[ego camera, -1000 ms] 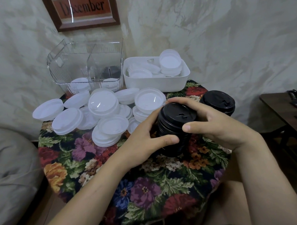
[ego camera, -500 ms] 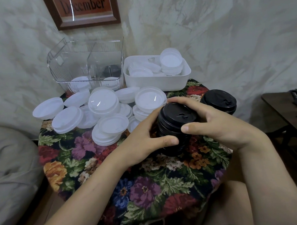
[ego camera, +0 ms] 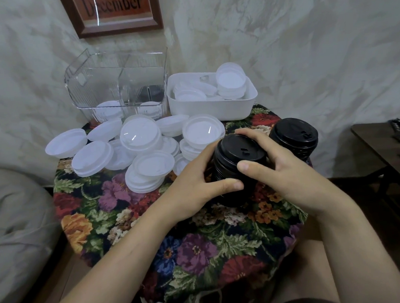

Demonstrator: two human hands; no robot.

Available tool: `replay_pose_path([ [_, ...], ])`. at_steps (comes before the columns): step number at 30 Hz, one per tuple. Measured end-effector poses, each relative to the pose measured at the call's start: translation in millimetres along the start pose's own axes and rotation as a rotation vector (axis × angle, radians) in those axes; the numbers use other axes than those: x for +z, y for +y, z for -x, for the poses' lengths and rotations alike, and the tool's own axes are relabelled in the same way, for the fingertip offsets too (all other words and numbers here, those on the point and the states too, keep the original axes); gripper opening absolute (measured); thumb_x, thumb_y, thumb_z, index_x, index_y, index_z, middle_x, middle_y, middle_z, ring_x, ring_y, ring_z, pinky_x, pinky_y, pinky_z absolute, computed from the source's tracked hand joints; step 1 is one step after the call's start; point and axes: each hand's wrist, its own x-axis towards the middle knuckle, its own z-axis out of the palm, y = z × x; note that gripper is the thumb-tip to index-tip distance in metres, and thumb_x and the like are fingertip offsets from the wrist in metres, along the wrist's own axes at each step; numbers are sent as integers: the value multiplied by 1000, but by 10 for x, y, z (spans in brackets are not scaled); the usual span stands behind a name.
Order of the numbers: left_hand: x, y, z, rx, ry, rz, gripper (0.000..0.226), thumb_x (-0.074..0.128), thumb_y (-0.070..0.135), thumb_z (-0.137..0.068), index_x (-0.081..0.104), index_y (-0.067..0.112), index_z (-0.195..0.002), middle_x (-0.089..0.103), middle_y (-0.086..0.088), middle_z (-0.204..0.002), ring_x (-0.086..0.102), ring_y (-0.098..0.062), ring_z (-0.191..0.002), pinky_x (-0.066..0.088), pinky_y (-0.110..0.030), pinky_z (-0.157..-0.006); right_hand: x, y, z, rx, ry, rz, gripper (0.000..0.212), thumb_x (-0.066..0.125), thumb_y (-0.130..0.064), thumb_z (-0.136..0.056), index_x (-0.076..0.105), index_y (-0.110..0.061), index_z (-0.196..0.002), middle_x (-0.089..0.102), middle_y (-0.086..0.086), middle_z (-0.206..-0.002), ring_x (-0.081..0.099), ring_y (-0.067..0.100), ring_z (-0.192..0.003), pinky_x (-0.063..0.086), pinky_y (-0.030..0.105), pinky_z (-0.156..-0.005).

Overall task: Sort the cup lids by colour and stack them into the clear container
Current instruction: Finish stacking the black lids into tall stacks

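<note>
Both hands clasp a tall stack of black cup lids point(ego camera: 237, 170) that stands on the floral tablecloth point(ego camera: 166, 240) near the table's right side. The left hand point(ego camera: 196, 190) wraps its fingers around the stack's left flank, thumb pressed across the front; the right hand point(ego camera: 284, 170) grips from the right, fingers curled over the far rim and thumb on the top lid's near edge. A second black lid stack point(ego camera: 294, 137) stands just behind and to the right. A loose heap of white lids point(ego camera: 139, 149) covers the table's far left. Behind them the clear container point(ego camera: 117, 86), split by a divider, holds a few white lids and something dark at its bottom. Beside it a white tub point(ego camera: 210, 105) holds more white lids
</note>
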Motion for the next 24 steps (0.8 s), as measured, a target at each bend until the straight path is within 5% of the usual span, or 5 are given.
replay_pose_path([
  [7,8,-3,19,-4,1,4,80,78,44,-84,40,35,-154,57,15,-146,53,-6,-136,42,-45,-116,23,16,-67,-45,163,-88,50,71,-42,-87,63,-29,-134,69,-14,-127,65,7,-120,50,35,-103],
  [24,26,-16,12,2,26,6,79,76,47,-83,41,33,-153,58,17,-145,53,-3,-135,43,-39,-114,-111,-61,-23,-12,42,-24,69,81,-39,-77,57,-29,-141,67,-18,-130,61,-2,-123,50,21,-100],
])
